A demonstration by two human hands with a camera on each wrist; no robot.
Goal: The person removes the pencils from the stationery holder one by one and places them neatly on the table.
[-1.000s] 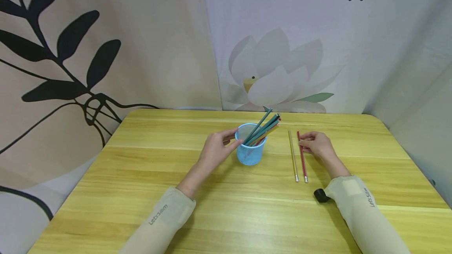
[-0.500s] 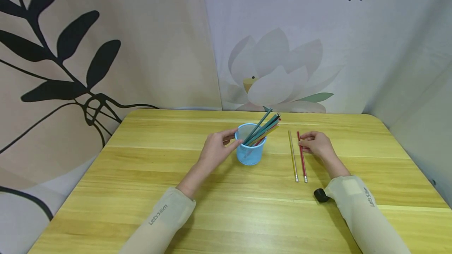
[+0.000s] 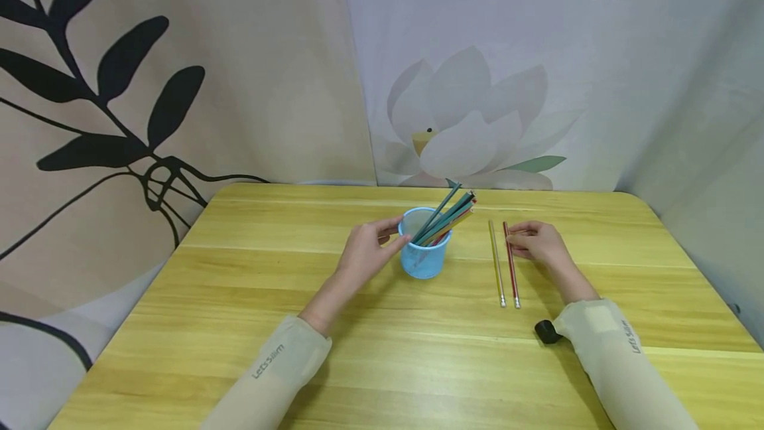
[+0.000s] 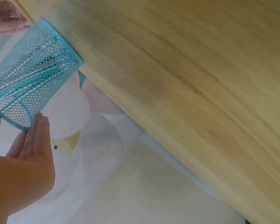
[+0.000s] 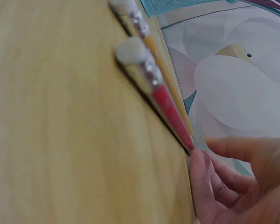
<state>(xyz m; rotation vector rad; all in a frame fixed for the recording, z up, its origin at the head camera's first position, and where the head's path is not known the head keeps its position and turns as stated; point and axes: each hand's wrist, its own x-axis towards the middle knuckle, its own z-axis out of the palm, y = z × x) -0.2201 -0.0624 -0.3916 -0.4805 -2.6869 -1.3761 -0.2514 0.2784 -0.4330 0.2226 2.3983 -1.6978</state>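
A blue mesh pencil cup (image 3: 422,263) stands upright on the table, with several green, yellow and red pencils (image 3: 444,217) leaning to the right in it. My left hand (image 3: 367,251) holds the cup's rim at its left side, thumb toward the front and fingers behind. Right of the cup lie a yellow pencil (image 3: 497,264) and a red pencil (image 3: 512,267), roughly parallel, their eraser ends toward me. My right hand (image 3: 540,244) touches the red pencil near its far end; in the right wrist view the thumb (image 5: 228,147) stands apart from it, and the pencil's tip is hidden by the fingers.
The wooden table (image 3: 382,363) reaches back to a printed curtain (image 3: 286,85) with a leaf and flower pattern. A small black object (image 3: 546,332) sits at the right sleeve's cuff.
The whole head view has shifted very slightly. Both hands, the cup and the two pencils on the table keep their places.
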